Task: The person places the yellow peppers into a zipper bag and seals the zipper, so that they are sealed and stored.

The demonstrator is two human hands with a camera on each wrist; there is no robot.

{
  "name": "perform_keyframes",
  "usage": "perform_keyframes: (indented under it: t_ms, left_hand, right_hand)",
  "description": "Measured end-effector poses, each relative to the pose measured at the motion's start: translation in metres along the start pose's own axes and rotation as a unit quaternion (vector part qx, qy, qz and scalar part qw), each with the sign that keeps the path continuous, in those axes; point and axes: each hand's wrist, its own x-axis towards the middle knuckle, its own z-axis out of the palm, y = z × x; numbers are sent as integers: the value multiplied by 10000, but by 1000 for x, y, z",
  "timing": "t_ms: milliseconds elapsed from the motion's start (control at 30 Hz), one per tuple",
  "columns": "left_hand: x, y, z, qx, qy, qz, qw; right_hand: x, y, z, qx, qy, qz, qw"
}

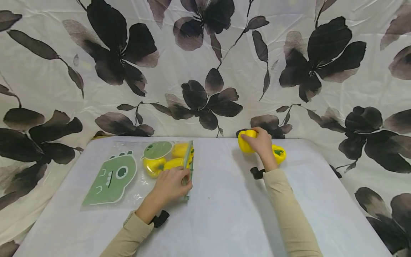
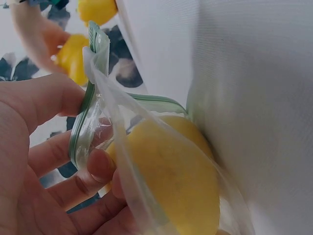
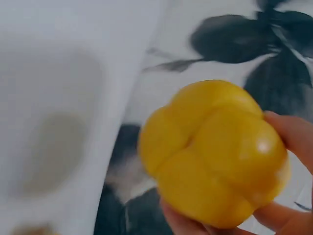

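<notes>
Right hand [image 1: 261,141], as I follow it remotely: thumb and fingers curl about a yellow pepper [image 1: 245,143], held clear of the table [image 1: 221,214] near its far edge; the smooth, rounded skin offers little purchase, so I judge a slip the chief hazard, and a drop there could send it rolling off. Left hand [image 1: 173,184]: thumb and fingers pinch the green zip strip [image 1: 190,151] of a clear plastic bag [image 1: 137,187], whose mouth stands parted; the film looks thin and limp, so a slackened pinch could, I think, let the lips fold together and block the opening. Within the bag I count three peppers [image 1: 153,167], crowded toward the mouth; a tug or tilt of the strip might spill the nearest. Farther out, a loose pepper [image 1: 279,154] rests on the table, partly hidden by the right wrist; a careless sweep of that arm could knock it away.
</notes>
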Motion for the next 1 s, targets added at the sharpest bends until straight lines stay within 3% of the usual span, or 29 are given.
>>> perform_keyframes:
  t_ms: [67, 133, 167, 233, 300, 367, 467, 533, 567, 600, 633, 667, 700, 733, 900, 1000]
  left_hand:
    - [0, 0, -1, -7, -7, -4, 10000]
    - [0, 0, -1, -6, -18, -10, 10000]
    - [0, 0, -1, -8, -29, -16, 10000]
    - [1, 0, -1, -15, -45, -26, 10000]
    - [1, 0, -1, -7, -58, -36, 10000]
    - [1, 0, -1, -9, -53, -26, 10000]
    - [0, 0, -1, -12, -19, -6, 10000]
    - [-1, 0, -1, -31, -15, 2, 10000]
    - [-1, 0, -1, -32, -23, -2, 10000]
    - [-1, 0, -1, -29, -28, -1, 10000]
    - [-1, 0, -1, -31, -34, -3, 10000]
    - [-1, 0, -1, -28, -39, -2, 10000]
    - [-1, 0, -1, -28, -45, -3, 10000]
    - [0, 0, -1, -23, -54, -5, 10000]
    - [0, 1, -2, -8, -62, 4, 10000]
    - [0, 2, -2, -3, -77, 15, 10000]
  right_hand:
    - [1, -5, -1, 833, -64, 259, 9962]
    - [1, -9, 1, 1824, -181, 556, 9815]
    - [0, -11, 2, 2334, -256, 689, 9696]
    - [-2, -15, 6, 3435, -407, 910, 9338]
    - [-4, -17, 12, 4507, -524, 1108, 8842]
    - [-6, -17, 19, 5461, -695, 1232, 8257]
    - [-8, -15, 32, 6743, -1047, 1444, 7166]
    - [-10, -12, 42, 7303, -1354, 1539, 6516]
    - [-11, -11, 48, 7484, -1476, 1570, 6272]
    - [-12, -10, 53, 7607, -1580, 1580, 6095]
    - [-13, -9, 59, 7625, -1684, 1542, 6053]
    - [-14, -8, 65, 7562, -1769, 1472, 6125]
    - [-15, -7, 72, 7422, -1816, 1365, 6305]
    - [-17, -6, 78, 7255, -1826, 1276, 6512]
    - [-24, -3, 110, 5905, -1653, 1033, 7831]
    - [-26, -1, 125, 5072, -1573, 1026, 8412]
